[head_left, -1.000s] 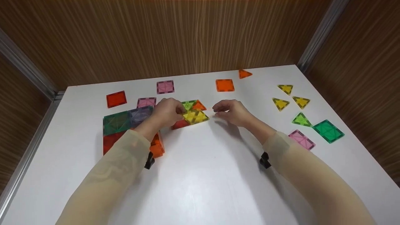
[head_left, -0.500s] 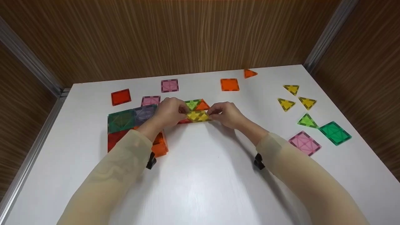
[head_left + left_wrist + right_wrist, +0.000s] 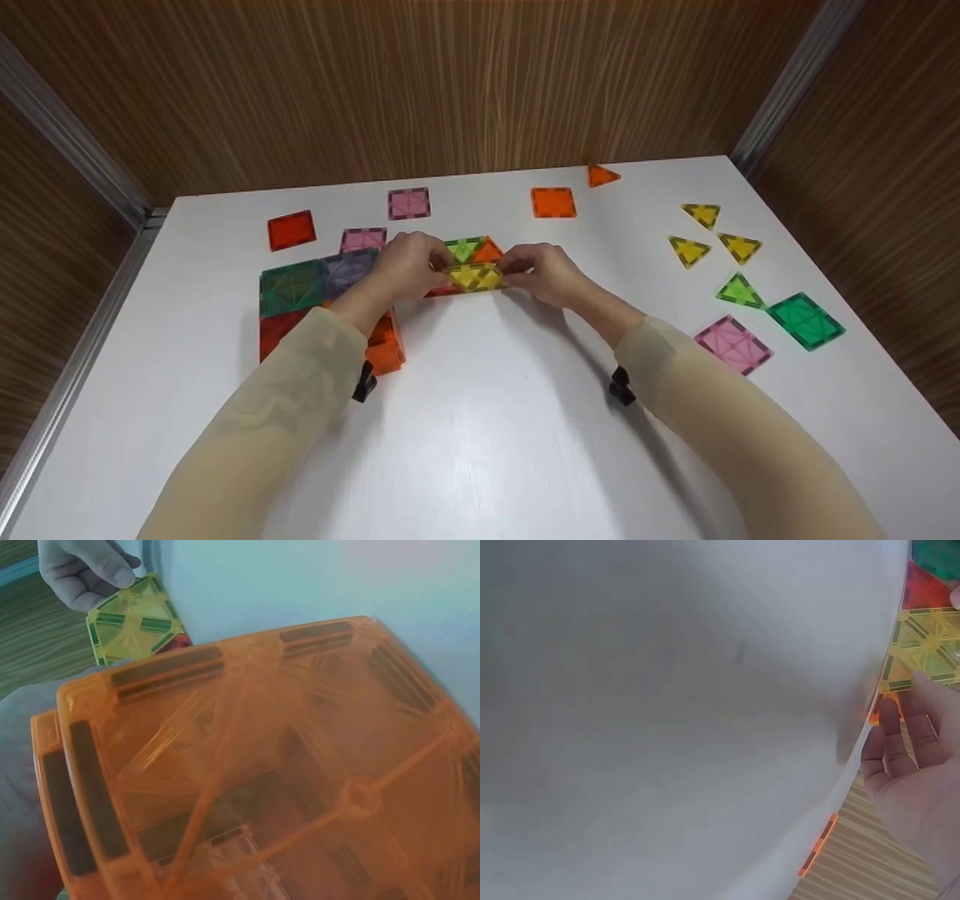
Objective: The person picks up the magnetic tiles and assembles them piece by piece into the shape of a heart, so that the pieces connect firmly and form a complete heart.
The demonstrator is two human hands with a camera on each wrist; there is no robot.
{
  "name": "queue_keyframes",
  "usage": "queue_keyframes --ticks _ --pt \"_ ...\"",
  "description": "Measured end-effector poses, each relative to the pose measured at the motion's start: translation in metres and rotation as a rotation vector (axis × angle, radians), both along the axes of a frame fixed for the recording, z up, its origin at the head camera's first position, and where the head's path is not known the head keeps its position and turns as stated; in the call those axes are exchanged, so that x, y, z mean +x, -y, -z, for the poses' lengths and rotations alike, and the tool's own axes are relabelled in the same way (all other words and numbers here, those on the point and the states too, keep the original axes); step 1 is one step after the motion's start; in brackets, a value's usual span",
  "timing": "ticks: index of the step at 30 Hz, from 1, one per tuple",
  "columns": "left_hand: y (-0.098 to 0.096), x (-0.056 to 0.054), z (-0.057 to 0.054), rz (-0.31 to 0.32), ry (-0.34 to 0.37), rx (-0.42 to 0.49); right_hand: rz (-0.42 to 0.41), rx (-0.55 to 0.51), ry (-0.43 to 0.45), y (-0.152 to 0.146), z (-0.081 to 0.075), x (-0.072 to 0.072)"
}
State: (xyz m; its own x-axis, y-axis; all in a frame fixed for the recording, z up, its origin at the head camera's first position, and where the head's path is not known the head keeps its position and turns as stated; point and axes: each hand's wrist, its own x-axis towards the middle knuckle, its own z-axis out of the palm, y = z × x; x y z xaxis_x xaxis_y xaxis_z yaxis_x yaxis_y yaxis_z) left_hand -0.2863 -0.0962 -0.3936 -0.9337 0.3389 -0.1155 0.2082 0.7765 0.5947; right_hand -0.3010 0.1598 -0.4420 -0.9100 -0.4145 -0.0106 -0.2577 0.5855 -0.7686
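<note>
Yellow translucent triangular magnetic tiles (image 3: 475, 277), joined edge to edge, stand tilted between the two hands. My left hand (image 3: 409, 266) pinches their left end between thumb and fingers. At the right end, my right hand (image 3: 547, 274) does the same. Just behind the yellow tiles show a light green triangle tile (image 3: 463, 248) and an orange triangle tile (image 3: 489, 250). Part of a red tile (image 3: 444, 290) shows below them. The right wrist view shows the right fingertips against the yellow tiles (image 3: 922, 652).
Left of the hands stands a box-like build with a dark green tile (image 3: 289, 289) on top and orange tiles (image 3: 386, 356) at its side, partly behind the left sleeve. Loose tiles lie around: a red square (image 3: 292, 230), an orange square (image 3: 553, 202), several yellow triangles (image 3: 740, 248), a green square (image 3: 806, 321).
My right hand has moved left from apart to pinch the right end of the yellow tiles. The yellow tiles now look more upright. The left hand keeps its grip.
</note>
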Motion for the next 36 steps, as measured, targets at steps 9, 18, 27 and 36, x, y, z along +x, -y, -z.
queue_keyframes --ticks 9,18,27,36 --pt "0.000 -0.002 0.001 0.004 0.008 -0.002 0.008 0.011 0.035 0.001 -0.001 -0.001" --pt "0.000 -0.001 -0.006 -0.006 0.014 -0.018 -0.019 0.003 -0.032 -0.017 -0.006 0.001" --pt "-0.016 -0.001 -0.031 0.007 -0.005 -0.078 0.045 0.033 -0.050 -0.085 -0.030 0.010" --pt "-0.076 0.006 -0.051 0.211 -0.207 -0.201 0.178 0.171 -0.105 -0.182 -0.051 0.036"
